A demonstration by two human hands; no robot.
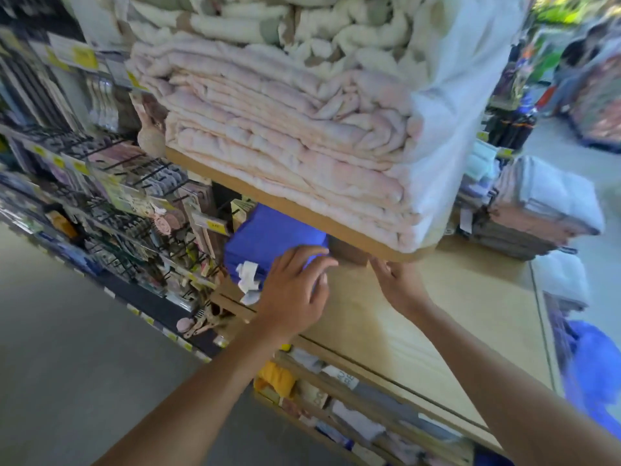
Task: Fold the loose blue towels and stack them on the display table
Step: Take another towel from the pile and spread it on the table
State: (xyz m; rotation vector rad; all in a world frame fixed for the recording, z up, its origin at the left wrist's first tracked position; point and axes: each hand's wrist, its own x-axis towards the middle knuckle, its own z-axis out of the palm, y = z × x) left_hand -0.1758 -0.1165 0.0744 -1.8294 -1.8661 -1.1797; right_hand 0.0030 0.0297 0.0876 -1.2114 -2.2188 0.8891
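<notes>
A folded blue towel with a white tag lies at the far left end of the wooden display table, tucked under an upper shelf. My left hand rests flat on its near edge, fingers spread and fairly straight. My right hand hovers just to the right over the bare tabletop, fingers relaxed and holding nothing. A loose blue towel hangs at the table's right end.
The upper shelf above the table carries thick stacks of pink towels and cream ones. More folded towels sit at the back right. Racks of small goods line the aisle on the left. Lower table shelves hold packaged items.
</notes>
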